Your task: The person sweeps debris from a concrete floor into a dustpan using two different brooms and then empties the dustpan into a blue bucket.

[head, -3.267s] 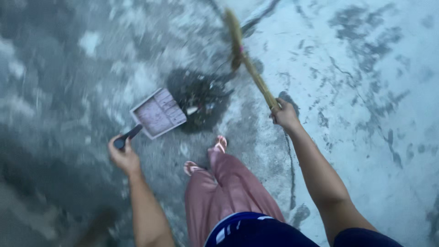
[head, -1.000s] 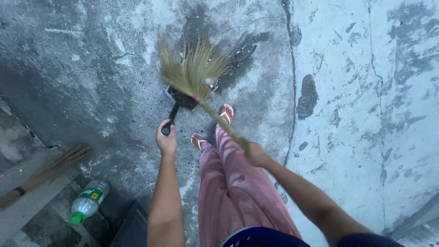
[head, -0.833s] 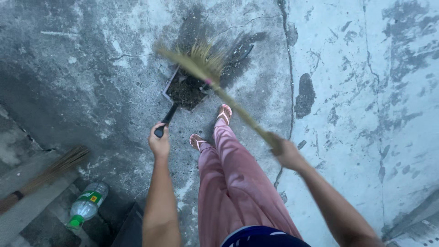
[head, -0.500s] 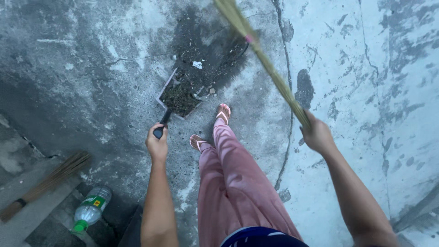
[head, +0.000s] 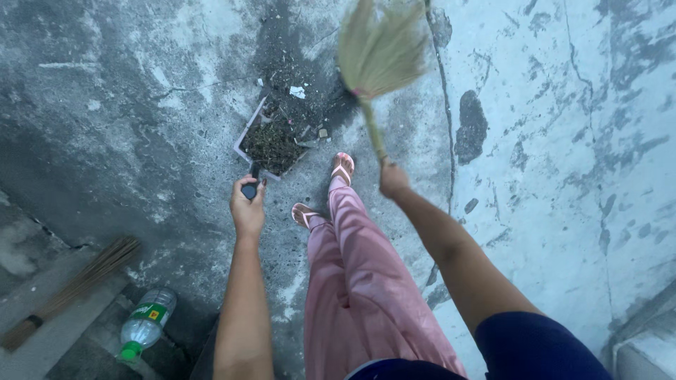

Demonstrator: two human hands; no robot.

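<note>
Dustpan (head: 271, 141): lying flat on the concrete floor (head: 127, 105) at about 11 o'clock from the feet, loaded with dark debris, its handle pointing back toward 6 o'clock.
Surface: rough grey concrete on the left, turning paler with peeling dark patches toward 3 o'clock; a long crack is running from 12 o'clock downward between the two areas.
Spare broom (head: 70, 288): lying at 8 o'clock on a raised slab, well apart from the hands.
Plastic bottle (head: 144, 324): lying on its side at 7 o'clock, green cap pointing down, just beside the slab.
Left hand (head: 248, 207): wrapping closed around the dustpan's dark handle, fingers curled tight.
Debris pile (head: 299, 105): spreading dark across the floor at 12 o'clock, touching the dustpan's open mouth, with a pale scrap in it.
Feet: standing in sandals between the arms, pink trousers above.
Right hand (head: 393, 181): gripping shut on the broom stick at 1 o'clock.
Broom (head: 380, 53): blurring with motion, bristles fanning at 12 o'clock beside the pile.
</note>
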